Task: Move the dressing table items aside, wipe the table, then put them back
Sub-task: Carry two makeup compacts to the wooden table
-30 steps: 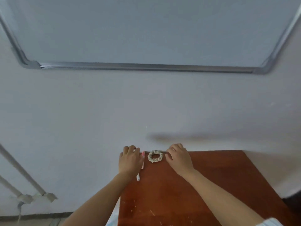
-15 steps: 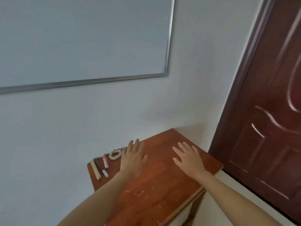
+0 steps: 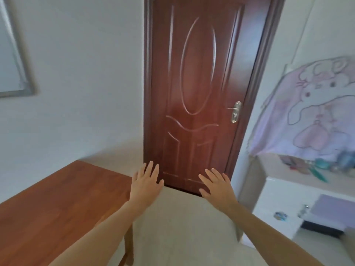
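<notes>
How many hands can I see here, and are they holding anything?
2. The left hand is at the end of the wooden table, the right hand low before the door; both open, empty.

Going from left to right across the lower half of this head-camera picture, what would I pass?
wooden table → left hand, fingers spread → right hand, also spread → white cabinet
</notes>
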